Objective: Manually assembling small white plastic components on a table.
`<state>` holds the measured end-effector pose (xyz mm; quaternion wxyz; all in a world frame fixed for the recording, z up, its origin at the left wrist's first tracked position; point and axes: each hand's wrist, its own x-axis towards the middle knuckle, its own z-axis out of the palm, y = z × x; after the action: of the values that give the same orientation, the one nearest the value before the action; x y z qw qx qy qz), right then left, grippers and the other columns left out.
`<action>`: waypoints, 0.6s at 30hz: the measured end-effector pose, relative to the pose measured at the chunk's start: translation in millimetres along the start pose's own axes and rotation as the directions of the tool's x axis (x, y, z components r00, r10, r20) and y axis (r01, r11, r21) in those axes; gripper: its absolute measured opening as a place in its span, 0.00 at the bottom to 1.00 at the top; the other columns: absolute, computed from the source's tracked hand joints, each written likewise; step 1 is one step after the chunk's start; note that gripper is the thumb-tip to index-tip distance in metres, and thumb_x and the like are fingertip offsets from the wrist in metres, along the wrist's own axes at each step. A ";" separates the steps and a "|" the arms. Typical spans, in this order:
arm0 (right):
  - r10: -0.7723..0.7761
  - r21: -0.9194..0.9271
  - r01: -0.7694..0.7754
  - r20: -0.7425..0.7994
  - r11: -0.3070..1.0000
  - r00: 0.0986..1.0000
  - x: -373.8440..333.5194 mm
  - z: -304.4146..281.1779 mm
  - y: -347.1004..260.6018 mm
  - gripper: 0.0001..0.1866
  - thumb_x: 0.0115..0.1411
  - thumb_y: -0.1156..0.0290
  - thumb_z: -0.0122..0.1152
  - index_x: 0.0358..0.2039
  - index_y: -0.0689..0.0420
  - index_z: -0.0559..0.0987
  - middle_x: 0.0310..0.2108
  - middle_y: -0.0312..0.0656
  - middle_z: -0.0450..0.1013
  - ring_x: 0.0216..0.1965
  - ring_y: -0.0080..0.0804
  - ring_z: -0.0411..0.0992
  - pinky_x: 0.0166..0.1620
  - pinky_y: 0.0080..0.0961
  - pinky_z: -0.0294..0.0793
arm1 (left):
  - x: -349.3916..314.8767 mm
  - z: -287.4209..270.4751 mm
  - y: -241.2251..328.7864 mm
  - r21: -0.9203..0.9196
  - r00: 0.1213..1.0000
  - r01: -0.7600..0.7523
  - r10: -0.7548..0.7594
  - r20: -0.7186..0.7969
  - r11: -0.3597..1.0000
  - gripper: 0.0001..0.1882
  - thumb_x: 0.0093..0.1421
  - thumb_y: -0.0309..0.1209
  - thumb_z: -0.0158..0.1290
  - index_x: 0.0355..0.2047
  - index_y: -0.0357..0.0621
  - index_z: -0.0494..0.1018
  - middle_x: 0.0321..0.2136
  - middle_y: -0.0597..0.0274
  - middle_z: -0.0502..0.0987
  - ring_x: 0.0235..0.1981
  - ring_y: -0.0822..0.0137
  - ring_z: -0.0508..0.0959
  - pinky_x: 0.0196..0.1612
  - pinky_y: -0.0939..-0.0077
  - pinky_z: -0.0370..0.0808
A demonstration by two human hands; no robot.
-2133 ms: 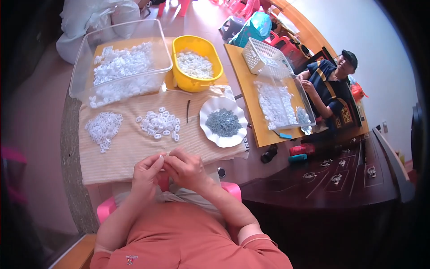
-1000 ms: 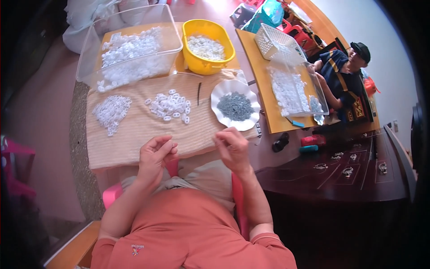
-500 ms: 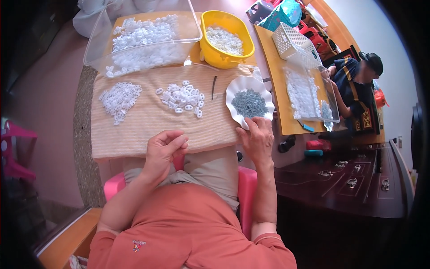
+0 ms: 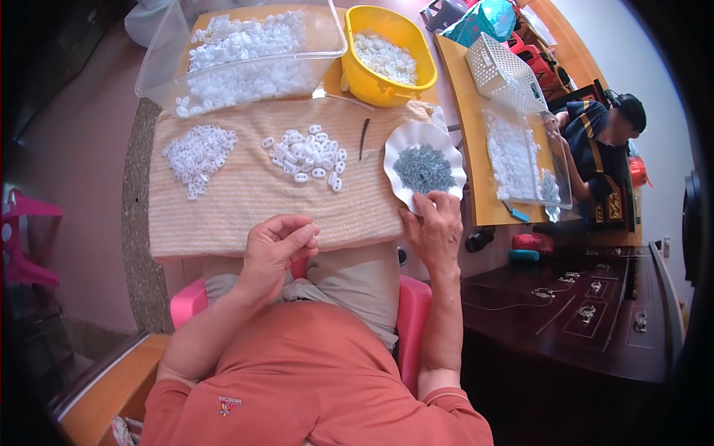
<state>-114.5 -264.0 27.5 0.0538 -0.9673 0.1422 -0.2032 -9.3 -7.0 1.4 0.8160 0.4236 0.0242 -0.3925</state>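
Observation:
My left hand [image 4: 279, 245] hovers over the near edge of the striped cloth [image 4: 223, 230], thumb and fingers pinched together on a tiny pale piece that barely shows. At the near rim of a white scalloped dish [image 4: 398, 141], my right hand [image 4: 435, 227] has its fingers over the edge and its thumb outside. A heap of small grey-blue pieces [image 4: 424, 165] fills the dish; the fingertips touch its near side. Two piles lie on the cloth: small white plastic pieces [image 4: 197, 156] to the left, and white oval two-holed pieces [image 4: 309, 154] in the middle.
Behind the cloth stand a clear bin [image 4: 238, 67] of white pieces and a yellow tub [image 4: 428, 63]. A dark strip [image 4: 364, 139] lies left of the dish. On the right, another person [image 4: 595, 141] sits at a wooden table [image 4: 465, 149] with a perforated white basket [image 4: 506, 70].
The view has shifted slightly, moving the table things up and a little right. My left hand stays pinched, and my right hand remains at the dish's near rim.

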 end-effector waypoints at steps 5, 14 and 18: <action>-0.003 0.055 0.004 -0.020 0.998 1.000 0.1 1.0 1.6 0.16 0.46 0.69 0.71 0.37 0.58 0.80 0.36 0.43 0.71 0.40 0.42 0.68 0.41 0.36 0.70 | -0.3 1.2 0.4 0.007 1.000 0.008 -0.008 -0.005 1.000 0.08 0.59 0.25 0.57 0.39 0.37 0.76 0.32 0.60 0.80 0.29 0.74 0.79 0.35 0.82 0.79; 0.020 0.127 -0.012 -0.061 0.992 0.998 -6.2 7.9 1.4 0.13 0.47 0.72 0.70 0.35 0.59 0.80 0.34 0.43 0.71 0.39 0.41 0.68 0.40 0.36 0.69 | -0.6 1.4 -0.7 0.016 1.000 0.011 -0.011 -0.004 1.000 0.08 0.59 0.25 0.57 0.39 0.37 0.76 0.32 0.60 0.80 0.30 0.75 0.79 0.35 0.82 0.78; 0.020 0.137 -0.008 -0.080 0.990 0.997 -8.4 9.4 1.7 0.13 0.48 0.74 0.69 0.36 0.60 0.80 0.35 0.43 0.71 0.40 0.42 0.68 0.41 0.35 0.69 | -1.0 2.1 -0.8 0.022 1.000 0.014 -0.014 -0.004 1.000 0.08 0.59 0.25 0.57 0.39 0.37 0.76 0.32 0.60 0.80 0.30 0.75 0.79 0.35 0.82 0.78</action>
<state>-118.5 -262.6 15.5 0.1156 -0.9512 0.1368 -0.2514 -11.2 -8.2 2.6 0.8084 0.4334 0.0246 -0.3976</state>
